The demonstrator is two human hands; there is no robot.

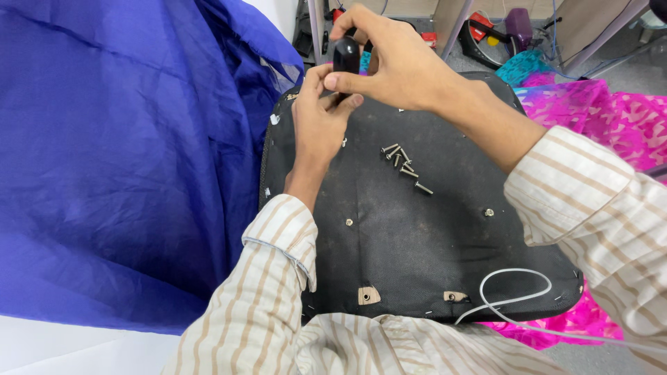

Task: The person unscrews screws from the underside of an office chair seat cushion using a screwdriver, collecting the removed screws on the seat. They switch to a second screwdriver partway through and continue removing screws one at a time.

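Observation:
A black chair seat lies upside down in front of me, its underside up. My right hand grips the black handle of a screwdriver held upright over the seat's far left corner. My left hand rests on the seat just below it, fingertips pinched around the tool's lower end; the tip is hidden. Several loose silver screws lie on the seat to the right of my left hand.
A large blue fabric sheet fills the left side. Pink patterned fabric lies to the right. A white cord loops over the seat's near right corner. Tools and clutter sit on the floor beyond.

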